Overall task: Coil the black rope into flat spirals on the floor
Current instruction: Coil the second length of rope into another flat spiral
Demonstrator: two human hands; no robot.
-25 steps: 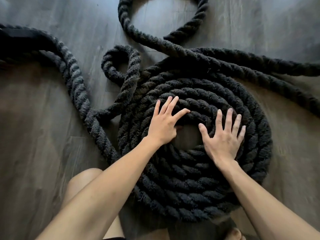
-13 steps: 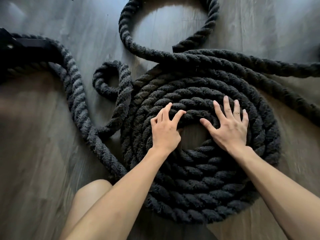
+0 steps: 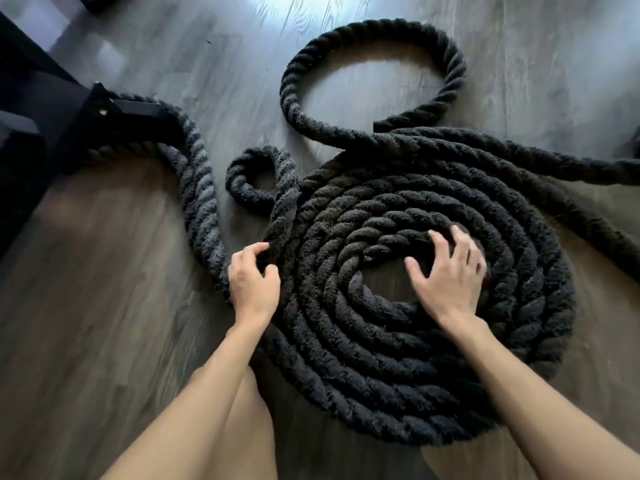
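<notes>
A thick black rope (image 3: 346, 362) lies wound in a flat spiral of several turns on the wooden floor, with a small bare gap at its centre. My left hand (image 3: 252, 278) is at the spiral's left edge, fingers and thumb curled round a loose strand that runs up to a small loop (image 3: 242, 188). My right hand (image 3: 450, 275) rests on the inner turns right of the centre, fingers bent and spread, holding nothing. A bigger loop (image 3: 374, 32) lies farther back. Two strands (image 3: 554, 164) run off to the right.
A dark piece of furniture or equipment (image 3: 52, 126) stands at the left, and a greyer length of rope (image 3: 197, 188) comes down from it beside the spiral. My bare knee (image 3: 249, 427) is at the bottom. Grey wooden floor (image 3: 104, 341) surrounds everything.
My left hand has left the spiral's inner turns and moved left to grip the loose strand at its edge. My right hand stays on the inner turns, its fingers now more bent.
</notes>
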